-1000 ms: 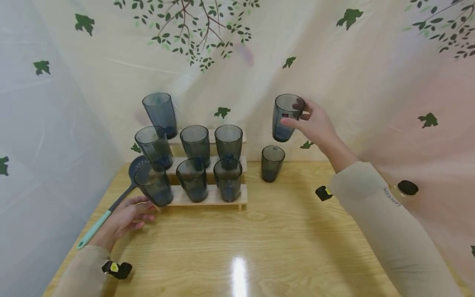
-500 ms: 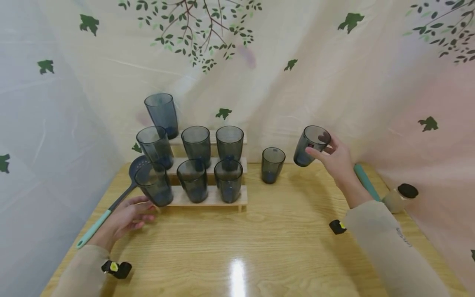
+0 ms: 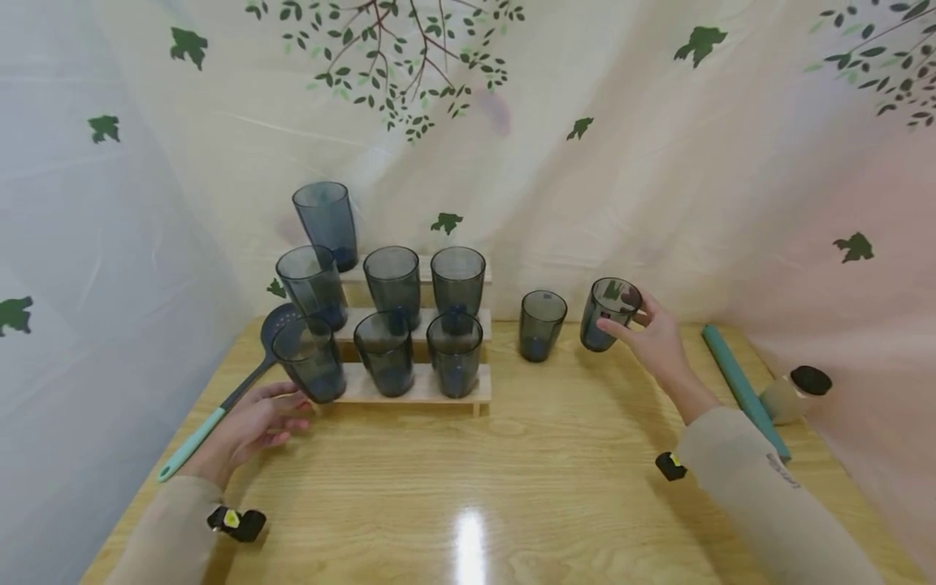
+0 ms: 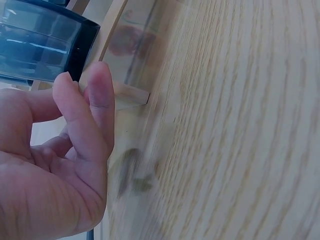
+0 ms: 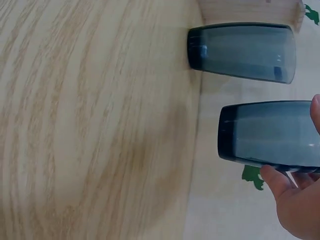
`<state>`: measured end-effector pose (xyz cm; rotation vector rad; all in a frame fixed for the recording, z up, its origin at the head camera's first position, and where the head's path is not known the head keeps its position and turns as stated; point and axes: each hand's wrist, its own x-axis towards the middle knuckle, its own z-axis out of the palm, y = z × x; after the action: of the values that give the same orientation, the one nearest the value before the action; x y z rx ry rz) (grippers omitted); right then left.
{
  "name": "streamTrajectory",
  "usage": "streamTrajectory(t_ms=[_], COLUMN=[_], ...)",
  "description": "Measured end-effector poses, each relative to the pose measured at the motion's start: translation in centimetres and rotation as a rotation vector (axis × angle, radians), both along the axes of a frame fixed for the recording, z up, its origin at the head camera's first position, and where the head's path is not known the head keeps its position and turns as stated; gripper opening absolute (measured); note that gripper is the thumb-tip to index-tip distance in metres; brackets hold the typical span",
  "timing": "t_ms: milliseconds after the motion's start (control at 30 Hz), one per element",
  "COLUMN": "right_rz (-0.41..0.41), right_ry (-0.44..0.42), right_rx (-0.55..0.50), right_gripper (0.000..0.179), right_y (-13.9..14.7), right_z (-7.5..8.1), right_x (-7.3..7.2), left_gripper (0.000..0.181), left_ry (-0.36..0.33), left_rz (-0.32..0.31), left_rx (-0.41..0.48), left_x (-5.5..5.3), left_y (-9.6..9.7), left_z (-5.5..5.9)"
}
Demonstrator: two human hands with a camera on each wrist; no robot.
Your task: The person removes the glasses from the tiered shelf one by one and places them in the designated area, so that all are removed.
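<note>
My right hand grips a tinted drinking glass by its side, thumb in front. In the right wrist view, the base of this glass appears raised off the tabletop. Just left of it, a similar glass stands upright on the table. My left hand, its fingers loosely bent, lies at the left end of a stepped wooden rack, close below the front-left glass. Whether the fingertips touch the rack is hard to tell. Two lower tiers bear rows of glasses, and one glass stands top left.
A skimmer with a mint handle lies left of the rack, partly behind my left hand. At the right lie a long teal object and a dark-lidded jar. A leaf-patterned cloth hangs behind the wooden table.
My right hand has brought the glass down and to the right, past the glass standing on the table. The left hand has stayed by the rack.
</note>
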<state>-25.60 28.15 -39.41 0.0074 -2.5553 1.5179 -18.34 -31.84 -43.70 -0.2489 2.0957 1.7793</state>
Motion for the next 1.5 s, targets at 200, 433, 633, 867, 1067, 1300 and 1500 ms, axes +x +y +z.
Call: streamTrajectory(t_ms=[200,433,633,867,1067,1300,1500], right_rz=[0.008,0.014,0.017,0.011,0.021,0.032,0.052], right_ry=[-0.072,-0.07,-0.084,-0.102,-0.073,-0.092,-0.074], right_rx=[0.051,0.054,0.04,0.068,0.074,0.094,0.089], right_gripper=[0.106,0.105,0.105,0.107,0.104,0.105,0.103], right_y=[0.2,0.3,0.3,0.5,0.8,1.5,1.0], right_z=[-1.0,-1.7,-2.1,-2.8,-3.1,-3.2,-3.3], right_x=[-0.1,-0.7,-0.8,-0.8,-1.0,-0.7,-1.1], left_gripper=[0.058,0.058,0.059,0.062,0.062,0.061,0.063], left_ry=[-0.004,-0.006,-0.003,0.004,0.015,0.02,0.026], left_rz=[0.012,0.019,0.016,0.004,0.001,-0.005,0.006], left_rx=[-0.001,0.007,0.009,0.011,0.008,0.015,0.006], left_x=[0.0,-0.1,0.0,0.0,-0.2,-0.2,0.0], left_y=[-0.1,0.0,-0.1,-0.2,-0.1,0.4,0.0], left_z=[-0.1,-0.1,-0.1,-0.1,-0.2,-0.4,-0.5])
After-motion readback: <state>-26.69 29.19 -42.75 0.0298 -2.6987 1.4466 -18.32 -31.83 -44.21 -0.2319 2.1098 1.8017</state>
